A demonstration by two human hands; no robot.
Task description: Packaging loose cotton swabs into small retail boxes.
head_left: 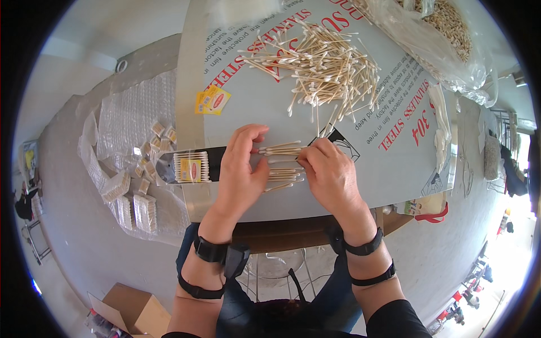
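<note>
Between my hands, several cotton swabs with wooden sticks lie side by side on the metal-topped table. My left hand rests at their left ends, thumb spread from the curved fingers. At the opposite ends, my right hand has its fingertips pinched on swabs; how many it grips is hidden. Just left of my left hand, a black holder carries a flat row of swabs with a yellow label on it. Beyond my hands lies a large loose heap of cotton swabs.
Yellow labels lie at the table's left. A clear plastic bag of swabs sits at the far right. On bubble wrap at the left are small packs. An open cardboard box stands on the floor.
</note>
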